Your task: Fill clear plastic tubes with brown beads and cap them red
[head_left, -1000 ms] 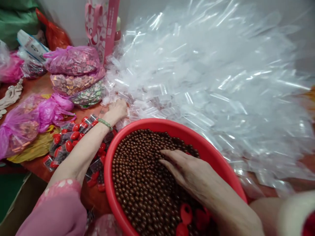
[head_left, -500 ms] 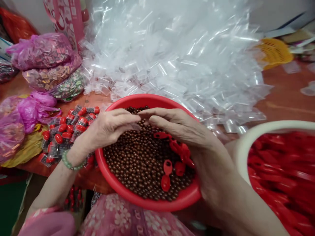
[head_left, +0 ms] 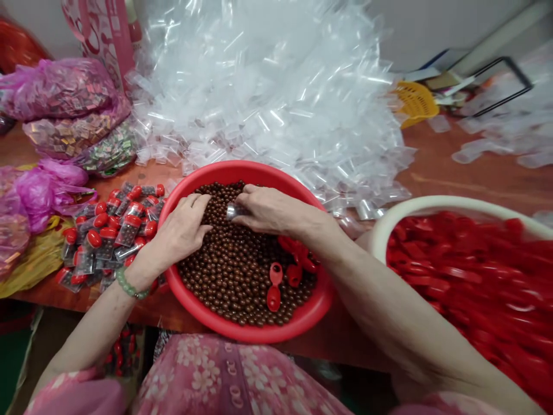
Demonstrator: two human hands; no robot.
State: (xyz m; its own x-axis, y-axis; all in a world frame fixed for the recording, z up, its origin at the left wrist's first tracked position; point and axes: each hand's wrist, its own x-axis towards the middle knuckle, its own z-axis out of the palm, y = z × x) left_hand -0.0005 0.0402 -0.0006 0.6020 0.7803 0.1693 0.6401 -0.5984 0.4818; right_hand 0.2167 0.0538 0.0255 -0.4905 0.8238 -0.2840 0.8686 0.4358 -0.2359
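A red basin [head_left: 246,333] holds a mass of small brown balls [head_left: 233,271] and several red caps [head_left: 275,287] on their right side. My right hand [head_left: 270,210] reaches in at the back of the basin, its fingers closed on a small clear tube [head_left: 235,211] whose end points left. Across from it, my left hand [head_left: 184,227] rests on the balls at the left, thumb apart from the bent fingers, with nothing seen in it. A green bead bracelet is on my left wrist.
Filled tubes with red caps [head_left: 125,225] lie left of the basin, before pink bags [head_left: 69,92]. Behind rises a large heap of clear tubes [head_left: 259,86]. A white tub [head_left: 380,236] of red caps stands right; a yellow basket [head_left: 415,104] is behind.
My hands have moved apart and down onto the balls. The clear tube now shows in my right hand. The whole view has shifted, bringing more of the right side into sight.
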